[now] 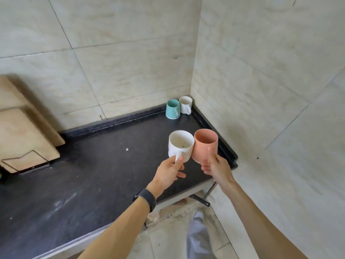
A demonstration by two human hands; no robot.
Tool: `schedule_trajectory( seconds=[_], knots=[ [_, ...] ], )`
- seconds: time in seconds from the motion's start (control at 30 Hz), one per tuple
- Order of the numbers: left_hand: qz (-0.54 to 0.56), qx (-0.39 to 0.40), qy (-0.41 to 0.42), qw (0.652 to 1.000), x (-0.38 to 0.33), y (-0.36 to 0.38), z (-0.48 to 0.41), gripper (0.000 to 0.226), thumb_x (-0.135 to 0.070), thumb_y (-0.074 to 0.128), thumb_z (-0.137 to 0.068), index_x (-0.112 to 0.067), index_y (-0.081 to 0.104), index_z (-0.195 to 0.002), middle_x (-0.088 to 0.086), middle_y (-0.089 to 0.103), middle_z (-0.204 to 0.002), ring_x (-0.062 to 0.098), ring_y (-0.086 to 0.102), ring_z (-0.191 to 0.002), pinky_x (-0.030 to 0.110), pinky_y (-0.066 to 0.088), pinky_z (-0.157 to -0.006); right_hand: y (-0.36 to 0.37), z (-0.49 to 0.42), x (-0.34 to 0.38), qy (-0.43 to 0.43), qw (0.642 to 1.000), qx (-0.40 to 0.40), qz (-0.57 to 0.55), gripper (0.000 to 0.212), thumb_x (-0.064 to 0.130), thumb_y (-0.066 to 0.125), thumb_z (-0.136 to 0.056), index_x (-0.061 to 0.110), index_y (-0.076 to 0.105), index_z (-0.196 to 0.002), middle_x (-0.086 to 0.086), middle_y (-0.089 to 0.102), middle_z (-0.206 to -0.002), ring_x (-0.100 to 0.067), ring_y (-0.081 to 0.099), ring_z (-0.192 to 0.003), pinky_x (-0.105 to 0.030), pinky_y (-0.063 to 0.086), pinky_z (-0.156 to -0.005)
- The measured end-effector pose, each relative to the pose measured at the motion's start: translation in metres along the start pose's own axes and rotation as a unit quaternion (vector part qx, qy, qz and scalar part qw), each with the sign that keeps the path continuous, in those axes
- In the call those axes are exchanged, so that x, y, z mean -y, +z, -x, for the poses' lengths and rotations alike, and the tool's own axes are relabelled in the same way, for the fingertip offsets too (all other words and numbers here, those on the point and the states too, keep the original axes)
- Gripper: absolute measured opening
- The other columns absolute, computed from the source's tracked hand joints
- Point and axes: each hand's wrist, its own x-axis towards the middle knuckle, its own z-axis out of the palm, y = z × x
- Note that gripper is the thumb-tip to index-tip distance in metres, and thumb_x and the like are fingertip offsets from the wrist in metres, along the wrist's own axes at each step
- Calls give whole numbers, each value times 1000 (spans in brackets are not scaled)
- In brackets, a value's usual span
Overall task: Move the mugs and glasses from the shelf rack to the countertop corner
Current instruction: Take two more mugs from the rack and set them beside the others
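L hand (170, 170) grips white mug (180, 145) by handle; R hand (214, 166) holds pink mug (205, 145), thumb on its side. Both mugs upright, touching, held above dark worktop (93, 174). Teal mug (172, 108) & 2nd white mug (185, 105) stand together in worktop's back corner. Wooden boards (24, 131) lean at L wall.

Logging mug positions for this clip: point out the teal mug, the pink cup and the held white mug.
teal mug (170, 110): head view, outer wall beside its handle.
pink cup (201, 152): head view, outer wall below the rim.
held white mug (181, 142): head view, inside wall.
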Motion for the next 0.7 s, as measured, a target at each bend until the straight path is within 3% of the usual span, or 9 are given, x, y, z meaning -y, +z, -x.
schedule_trajectory(
  seconds=[0.3, 0.43, 0.7],
  knots=[
    [38, -50, -148, 987, -16, 25, -172, 33, -53, 41, -102, -27, 60, -96, 1, 70, -101, 7, 69, -64, 25, 48, -65, 6, -190, -4, 58, 995, 79, 33, 69, 85, 31, -85, 28, 66, -102, 4, 75, -83, -14, 74, -77, -35, 63, -79],
    [93, -71, -217, 969, -17, 28, -228, 32, -50, 44, -101, -26, 62, -89, -2, 69, -96, 9, 65, -64, 24, 43, -60, 17, -247, -8, 114, 989, 90, 16, 62, 78, 37, -88, 25, 69, -94, -1, 76, -84, -18, 75, -79, -35, 63, -80],
    [89, -65, -232, 966, 6, 27, -298, 34, -45, 41, -103, -22, 61, -87, -4, 67, -104, 6, 61, -60, 23, 42, -58, 41, -315, -28, 165, 982, 82, -37, 54, 62, 47, -97, 15, 72, -101, -9, 76, -92, -24, 74, -89, -42, 60, -88]
  ],
)
